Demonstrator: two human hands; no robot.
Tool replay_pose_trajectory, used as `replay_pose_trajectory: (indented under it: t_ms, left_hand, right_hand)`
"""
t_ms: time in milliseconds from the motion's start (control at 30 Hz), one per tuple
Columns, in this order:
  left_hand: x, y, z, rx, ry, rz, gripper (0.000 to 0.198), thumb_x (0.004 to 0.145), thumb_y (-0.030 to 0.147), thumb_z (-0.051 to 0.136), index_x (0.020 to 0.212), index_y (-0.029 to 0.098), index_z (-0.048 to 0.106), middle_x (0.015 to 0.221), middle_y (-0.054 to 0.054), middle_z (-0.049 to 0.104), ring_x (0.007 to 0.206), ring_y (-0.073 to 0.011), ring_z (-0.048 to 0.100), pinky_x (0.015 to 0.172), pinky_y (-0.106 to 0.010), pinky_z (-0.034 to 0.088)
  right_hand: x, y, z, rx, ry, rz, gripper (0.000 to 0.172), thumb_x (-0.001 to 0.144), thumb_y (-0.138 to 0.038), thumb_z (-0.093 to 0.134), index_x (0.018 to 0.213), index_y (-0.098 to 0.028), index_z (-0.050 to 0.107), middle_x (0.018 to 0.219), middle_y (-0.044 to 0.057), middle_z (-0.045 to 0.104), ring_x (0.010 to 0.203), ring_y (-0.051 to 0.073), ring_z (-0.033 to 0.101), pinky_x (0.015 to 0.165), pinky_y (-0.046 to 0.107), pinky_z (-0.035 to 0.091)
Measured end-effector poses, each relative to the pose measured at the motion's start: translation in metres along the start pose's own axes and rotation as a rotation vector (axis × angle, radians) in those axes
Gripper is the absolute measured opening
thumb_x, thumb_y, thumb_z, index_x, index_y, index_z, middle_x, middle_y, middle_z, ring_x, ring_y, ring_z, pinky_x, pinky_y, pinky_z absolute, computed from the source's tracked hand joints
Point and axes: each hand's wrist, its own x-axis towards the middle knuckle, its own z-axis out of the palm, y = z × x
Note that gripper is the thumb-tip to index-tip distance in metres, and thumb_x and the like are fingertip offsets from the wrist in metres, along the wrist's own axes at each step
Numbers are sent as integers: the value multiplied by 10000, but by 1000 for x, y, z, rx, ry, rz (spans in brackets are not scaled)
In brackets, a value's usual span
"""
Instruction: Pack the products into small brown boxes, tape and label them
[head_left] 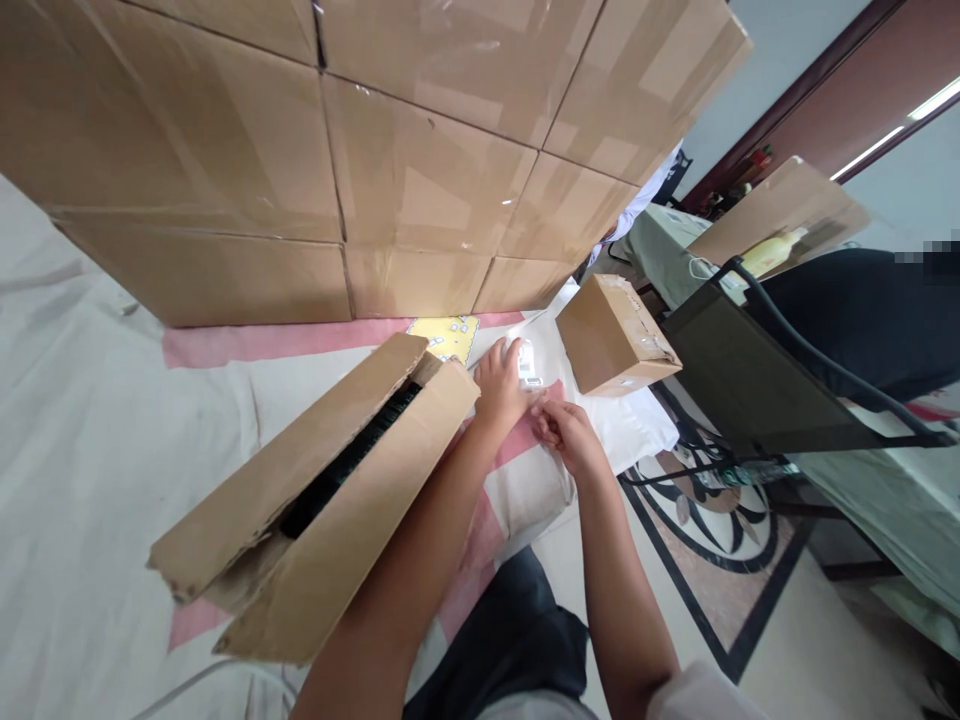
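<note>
My left hand (498, 385) reaches forward and grips a small white device (526, 362) lying on the white and pink cloth (112, 440). My right hand (566, 428) is just beside it, fingers pinched together on something too small to make out. A long open cardboard box (322, 490) with dark contents lies under my left forearm. A yellow sheet (444, 335) with small stickers lies just beyond the box.
A wall of large taped cardboard boxes (360, 150) stands at the back. A small cardboard box (615, 335) sits right of my hands. A dark folding chair frame (765, 380) and a green-covered table (885, 490) stand at right. Patterned floor shows below.
</note>
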Motion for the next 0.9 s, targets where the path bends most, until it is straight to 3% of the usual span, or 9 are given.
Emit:
replay_pose_trajectory:
  t_ms: [200,400,600,900]
  left_hand:
    - [0,-1,0,3,1,17,772,858,429,759,1511,171,437,1540,-207,473,1408,-381,481,1139,-508,417]
    - [-1,-7,-7,16,-48,86,736,821,440,802,1478,280,510,1573,-165,411,1407,-369,479,1122,-494,435]
    - [0,-7,-15,33,-93,71,762,796,420,819,1480,280,514,1538,-148,451,1363,-363,514,1103,-488,458]
    - [2,-6,-16,65,-119,52,742,818,454,791,1484,289,507,1551,-143,447,1323,-360,540,1087,-484,457]
  right_hand:
    - [-4,1,2,33,-15,-47,391,728,-452,799,618,-200,521,494,-61,424,407,45,271,412,232,112]
    - [-6,-4,3,59,21,-116,383,737,-448,798,631,-204,523,523,-58,445,430,51,278,433,237,164]
    - [-8,-10,7,57,45,-129,305,750,-445,749,686,-194,588,525,-54,454,432,56,289,439,241,161]
    - [-12,8,10,-12,76,-113,395,769,-437,737,578,-212,473,493,-60,410,434,57,290,440,246,150]
